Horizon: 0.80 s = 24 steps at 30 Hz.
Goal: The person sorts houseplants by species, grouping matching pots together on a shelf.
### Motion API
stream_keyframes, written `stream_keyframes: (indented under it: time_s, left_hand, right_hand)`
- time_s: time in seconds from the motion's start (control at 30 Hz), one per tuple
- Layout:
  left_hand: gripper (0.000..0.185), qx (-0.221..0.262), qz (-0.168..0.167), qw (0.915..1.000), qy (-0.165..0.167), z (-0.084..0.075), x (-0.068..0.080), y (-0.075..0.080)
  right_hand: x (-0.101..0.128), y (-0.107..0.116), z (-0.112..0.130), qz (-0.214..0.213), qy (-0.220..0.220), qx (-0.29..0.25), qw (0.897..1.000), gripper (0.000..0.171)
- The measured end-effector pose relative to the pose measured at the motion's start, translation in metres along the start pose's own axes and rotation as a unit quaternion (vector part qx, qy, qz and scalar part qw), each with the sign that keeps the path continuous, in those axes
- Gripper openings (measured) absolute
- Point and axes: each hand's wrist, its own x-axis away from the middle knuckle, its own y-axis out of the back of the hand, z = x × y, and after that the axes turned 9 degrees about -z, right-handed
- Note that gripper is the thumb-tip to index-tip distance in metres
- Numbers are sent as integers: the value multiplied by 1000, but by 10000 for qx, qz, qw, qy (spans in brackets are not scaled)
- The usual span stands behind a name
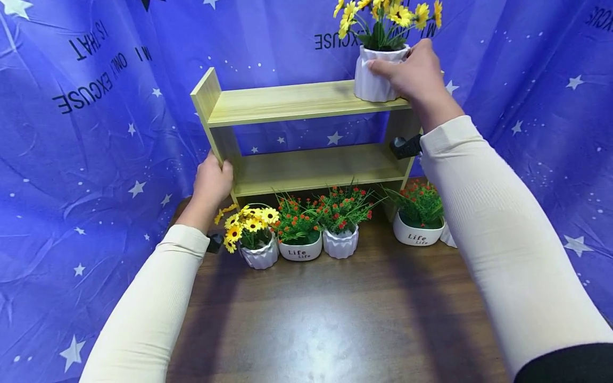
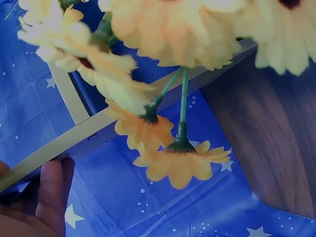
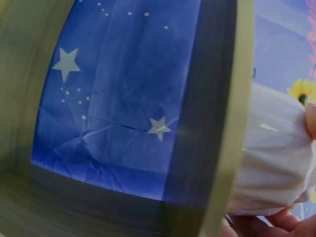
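A light wooden two-tier shelf [image 1: 287,102] stands at the back of the table. My left hand [image 1: 213,178] grips the edge of its left side panel; in the left wrist view, fingers [image 2: 51,190] lie against that wooden edge. At the right end of the top board is a white ribbed flowerpot [image 1: 371,80] with yellow artificial flowers [image 1: 399,15]. My right hand [image 1: 416,74] holds this pot from its right side, thumb across the front. The right wrist view shows the white pot [image 3: 276,148] close against the board; whether its base fully rests there I cannot tell.
Along the shelf's foot stand a pot of yellow flowers [image 1: 261,255], an oval "Life" pot [image 1: 300,251] and a ribbed pot [image 1: 341,243] with red-flowered plants, and another "Life" pot [image 1: 417,234]. One more white pot [image 1: 447,236] is partly behind my right sleeve. Blue star-patterned cloth [image 1: 119,159] hangs behind.
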Motion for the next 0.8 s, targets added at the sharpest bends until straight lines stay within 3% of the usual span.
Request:
stream_keyframes:
  time_s: [0.33,0.47,0.6,0.8]
  left_hand:
    - [40,123,53,9999,-16,2,0,0]
    - [39,147,70,9999,-3,3,1,-2]
    - [39,161,50,9998,-60,1,-1,-1]
    - [39,128,83,9999,-9,1,-1,1]
  right_hand:
    - [15,-5,-16,-457,557,-29,9974,78]
    - [27,-1,-25,-635,676,-518,9943,72]
    - [45,3,-38,-937,1034,-1199,9829,62]
    - [74,6,-79,-1060,1407,-1587,9715,55]
